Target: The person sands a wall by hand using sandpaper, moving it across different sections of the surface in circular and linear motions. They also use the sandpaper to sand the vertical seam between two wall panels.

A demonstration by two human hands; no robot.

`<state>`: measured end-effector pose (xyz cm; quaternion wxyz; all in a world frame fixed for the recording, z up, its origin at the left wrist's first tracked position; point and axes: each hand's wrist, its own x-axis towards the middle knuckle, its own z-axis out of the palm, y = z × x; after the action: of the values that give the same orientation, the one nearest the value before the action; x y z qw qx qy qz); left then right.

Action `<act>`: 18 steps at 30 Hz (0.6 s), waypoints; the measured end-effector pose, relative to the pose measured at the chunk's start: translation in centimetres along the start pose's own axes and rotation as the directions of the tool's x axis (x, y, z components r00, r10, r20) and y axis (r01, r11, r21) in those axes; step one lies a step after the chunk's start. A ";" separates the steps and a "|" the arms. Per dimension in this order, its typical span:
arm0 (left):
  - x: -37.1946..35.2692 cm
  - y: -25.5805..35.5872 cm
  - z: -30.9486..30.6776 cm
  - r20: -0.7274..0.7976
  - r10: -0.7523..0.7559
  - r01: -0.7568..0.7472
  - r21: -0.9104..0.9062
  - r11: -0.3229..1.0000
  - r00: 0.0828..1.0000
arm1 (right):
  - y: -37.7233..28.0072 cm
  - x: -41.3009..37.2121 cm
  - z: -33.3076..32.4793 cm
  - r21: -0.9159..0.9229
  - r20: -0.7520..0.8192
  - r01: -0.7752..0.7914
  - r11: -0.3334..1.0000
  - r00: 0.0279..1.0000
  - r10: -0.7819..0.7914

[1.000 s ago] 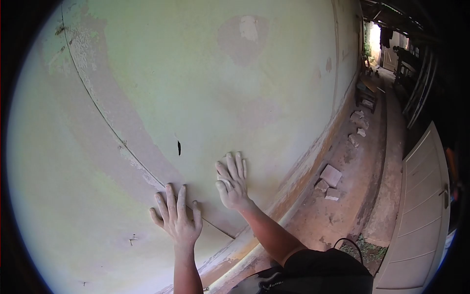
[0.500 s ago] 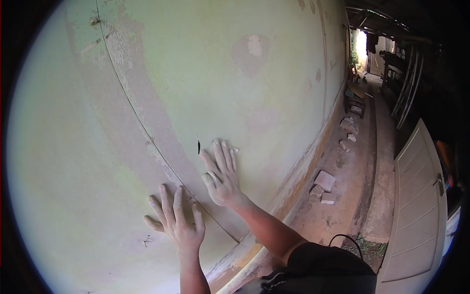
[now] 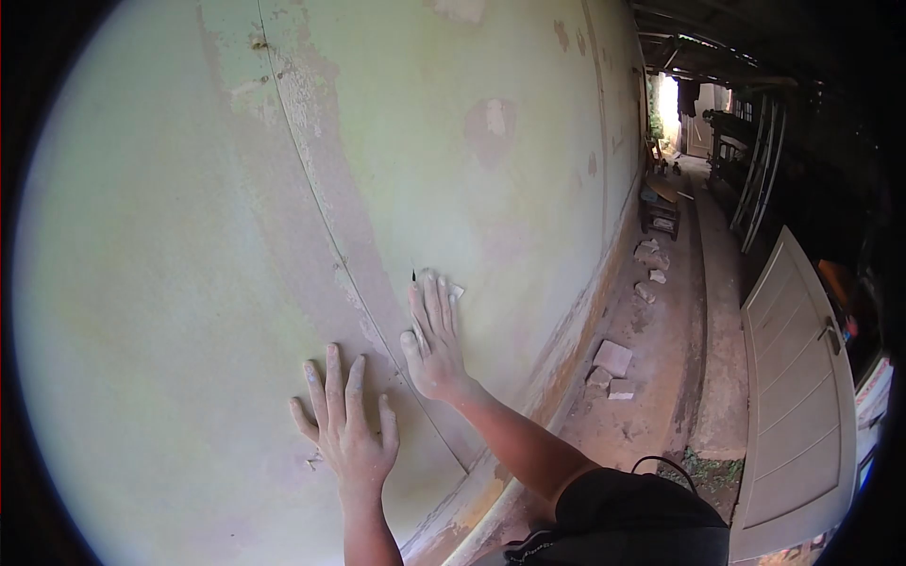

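Note:
My right hand [image 3: 436, 344], coated in pale dust, presses its fingers together on the light green wall [image 3: 142, 283]. Under them lies a thin pale sheet that looks like sandpaper [image 3: 457, 291]; one corner pokes out past the fingertips, and most of it is covered. A small dark slit [image 3: 413, 275] in the wall sits right at the index fingertip. Lower and to the left, my left hand [image 3: 354, 434] is open, fingers spread against the wall, holding nothing. A chipped spot [image 3: 313, 461] shows beside its palm. Between the hands runs a panel seam [image 3: 326, 222] with a greyish filled band.
Along the wall's foot runs a walkway [image 3: 651, 377] with broken slabs [image 3: 613, 358] and rubble [image 3: 651, 259] on it. A small wooden stand [image 3: 661, 212] stands farther back. At right leans a pale door panel [image 3: 793, 396], with metal poles [image 3: 760, 174] beyond it.
The view has turned slightly left, shifting the wall rightward in it. Against the wall, both hands have slid a little left; the right index fingertip is now at the slit.

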<state>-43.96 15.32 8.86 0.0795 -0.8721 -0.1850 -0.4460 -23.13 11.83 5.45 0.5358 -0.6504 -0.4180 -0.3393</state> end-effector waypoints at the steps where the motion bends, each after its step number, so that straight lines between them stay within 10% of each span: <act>1: 0.1 -0.1 -0.2 0.006 0.011 -0.011 -0.007 1.000 1.000 | 1.1 -0.4 -0.3 -0.003 0.031 0.035 0.999 0.999 -0.035; 8: -0.6 -1.2 0.4 -0.023 0.084 -0.086 -0.089 0.992 0.996 | 9.4 15.7 -3.0 0.065 -0.239 -0.208 0.976 0.946 0.218; 18: -0.2 -0.5 0.6 -0.022 0.045 -0.044 0.053 0.998 0.999 | 3.7 -4.0 0.2 0.000 0.030 0.178 0.984 0.984 -0.178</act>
<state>-43.81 15.92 8.37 0.1144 -0.8683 -0.1762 -0.4494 -21.46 11.05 0.32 0.4961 -0.6164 -0.4818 -0.3766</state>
